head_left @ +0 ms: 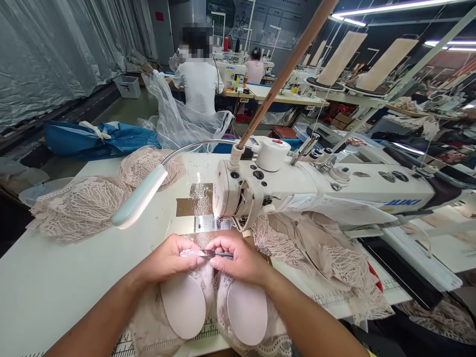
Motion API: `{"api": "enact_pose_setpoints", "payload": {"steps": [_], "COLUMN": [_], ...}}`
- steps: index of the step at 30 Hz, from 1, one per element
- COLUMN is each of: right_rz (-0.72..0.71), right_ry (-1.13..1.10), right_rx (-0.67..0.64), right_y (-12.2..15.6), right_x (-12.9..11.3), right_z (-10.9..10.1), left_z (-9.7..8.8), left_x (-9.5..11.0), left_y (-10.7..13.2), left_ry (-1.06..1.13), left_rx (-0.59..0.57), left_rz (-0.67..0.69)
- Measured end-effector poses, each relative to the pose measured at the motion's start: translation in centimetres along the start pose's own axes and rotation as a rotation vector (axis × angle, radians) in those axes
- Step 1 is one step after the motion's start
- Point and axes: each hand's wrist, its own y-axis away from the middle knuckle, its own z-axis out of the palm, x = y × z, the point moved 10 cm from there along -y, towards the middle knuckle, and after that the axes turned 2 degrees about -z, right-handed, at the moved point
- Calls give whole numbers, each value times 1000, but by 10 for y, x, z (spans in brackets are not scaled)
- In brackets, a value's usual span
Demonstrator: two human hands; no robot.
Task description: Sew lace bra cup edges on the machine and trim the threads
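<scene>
My left hand (pixel 173 259) pinches the upper edge of a beige lace bra (pixel 184 305) in front of the sewing machine. Close against it, my right hand (pixel 236 259) is closed around a small metal tool with a dark handle (pixel 224 255), perhaps thread snips. Its shiny tip points left and meets the fabric between my fingertips. Two smooth pale oval cup pads face up below my hands, with lace around them. The bra's lower part lies over a printed ruler scale on the table edge.
A white JUKI sewing machine (pixel 282 181) stands just beyond my hands, its needle area near my fingers. A gooseneck lamp (pixel 143 196) reaches over the left side. Lace pieces (pixel 80 208) lie left, and more lace garments (pixel 316 243) lie right. A person (pixel 199 82) sits ahead.
</scene>
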Motion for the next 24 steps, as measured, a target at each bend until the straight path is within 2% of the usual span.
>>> {"api": "enact_pose_setpoints", "payload": {"steps": [7, 11, 17, 20, 24], "right_rz": [-41, -44, -16, -26, -41], "right_ry": [-31, -66, 3, 32, 53], "right_rx": [56, 93, 43, 16, 55], "right_y": [-1, -1, -3, -4, -6], "right_x": [-12, -9, 0, -5, -12], "right_z": [3, 2, -2, 1, 4], "left_z": [6, 5, 2, 5, 7], "left_x": [-1, 2, -4, -5, -6], "left_y": [0, 1, 0, -2, -2], "left_ry": [-2, -42, -24, -27, -82], "left_rx": [-18, -3, 18, 0, 10], "left_rz": [-29, -30, -32, -29, -29]}}
